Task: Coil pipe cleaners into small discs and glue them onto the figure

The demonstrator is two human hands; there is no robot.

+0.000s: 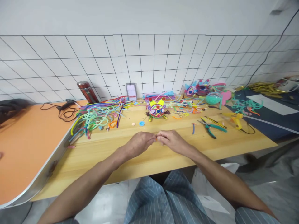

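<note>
My left hand and my right hand meet fingertip to fingertip over the wooden table. Both pinch a small orange piece between them; most of it is hidden by the fingers. Just beyond the hands stands a colourful pipe-cleaner figure with yellow points and round eyes. A blue disc lies on the wood in front of it. A tangle of loose pipe cleaners spreads to the far left of my hands.
Green-handled pliers and a yellow glue gun lie right of the hands. More craft figures sit at the back right. A red metal bottle leans on the tiled wall. An orange table adjoins on the left.
</note>
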